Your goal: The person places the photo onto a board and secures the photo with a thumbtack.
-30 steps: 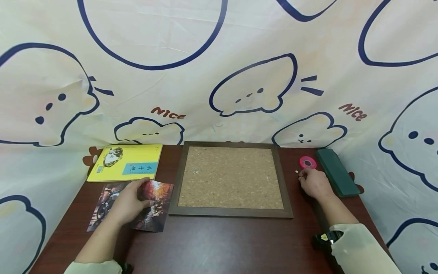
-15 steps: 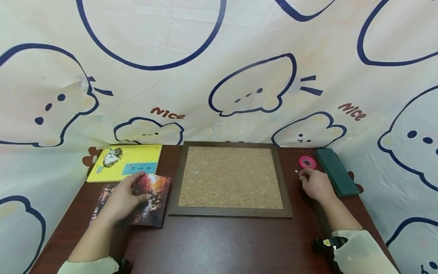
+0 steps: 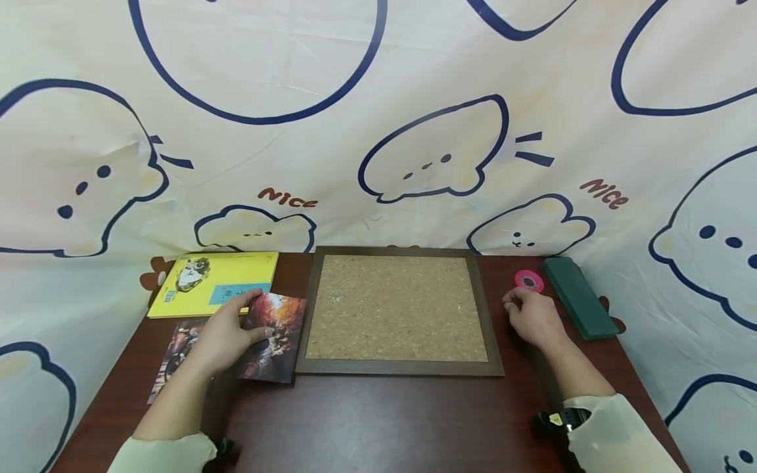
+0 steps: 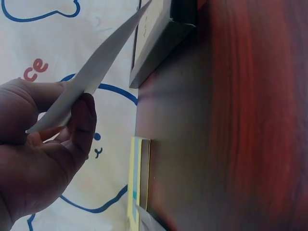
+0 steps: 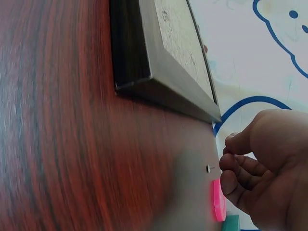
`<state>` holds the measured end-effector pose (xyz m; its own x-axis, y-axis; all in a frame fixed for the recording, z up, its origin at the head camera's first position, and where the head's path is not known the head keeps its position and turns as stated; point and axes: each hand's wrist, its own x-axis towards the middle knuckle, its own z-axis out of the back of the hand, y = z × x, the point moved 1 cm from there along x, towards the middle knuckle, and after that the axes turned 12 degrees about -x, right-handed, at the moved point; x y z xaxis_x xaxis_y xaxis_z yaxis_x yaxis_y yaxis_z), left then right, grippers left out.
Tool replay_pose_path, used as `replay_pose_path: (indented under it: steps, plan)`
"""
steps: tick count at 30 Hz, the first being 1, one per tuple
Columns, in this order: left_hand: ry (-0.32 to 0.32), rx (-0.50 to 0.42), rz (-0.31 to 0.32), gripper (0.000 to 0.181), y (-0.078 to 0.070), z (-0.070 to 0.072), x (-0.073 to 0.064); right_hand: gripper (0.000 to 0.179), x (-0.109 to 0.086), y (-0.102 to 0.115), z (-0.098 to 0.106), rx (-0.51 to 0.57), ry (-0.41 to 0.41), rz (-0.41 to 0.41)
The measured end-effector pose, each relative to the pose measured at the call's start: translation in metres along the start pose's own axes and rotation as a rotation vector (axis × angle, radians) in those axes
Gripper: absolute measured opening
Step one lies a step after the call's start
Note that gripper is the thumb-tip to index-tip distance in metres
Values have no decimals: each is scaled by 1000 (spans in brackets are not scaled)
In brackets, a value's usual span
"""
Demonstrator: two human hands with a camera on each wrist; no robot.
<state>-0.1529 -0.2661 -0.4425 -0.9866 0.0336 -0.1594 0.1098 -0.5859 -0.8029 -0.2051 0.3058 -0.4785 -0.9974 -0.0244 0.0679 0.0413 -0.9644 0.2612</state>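
Note:
My left hand (image 3: pixel 223 338) pinches a glossy picture print (image 3: pixel 284 332) between thumb and fingers, raised off the table. In the left wrist view the print (image 4: pixel 96 72) appears nearly edge-on. Partly under that forearm lies another print (image 3: pixel 171 355). Just right of the left hand stands the framed cork board (image 3: pixel 396 309). My right hand (image 3: pixel 535 318) is beyond the board's right side, its fingers curled and thumb close to the index finger. Whether it pinches anything small is hidden. The right wrist view shows a thumbtack (image 5: pixel 208 169) near these fingers, on the table.
Behind the left hand lies a yellow book (image 3: pixel 215 276). A pink tape-like ring (image 3: pixel 529 281) and a long green case (image 3: pixel 579 297) sit beside the right hand. The patterned cloth (image 3: pixel 367 131) rises behind the dark wooden table (image 3: pixel 367 420).
My left hand has lifted the print and carried it right, to the board's left edge. The right hand has shifted slightly left, and the small white tack beside it is now out of the head view.

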Motion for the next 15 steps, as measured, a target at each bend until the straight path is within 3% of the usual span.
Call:
replay_pose_path:
  steps: [15]
  plan:
    - [-4, -103, 22, 86, -11, -24, 29, 11, 9, 39, -8, 54, -8, 43]
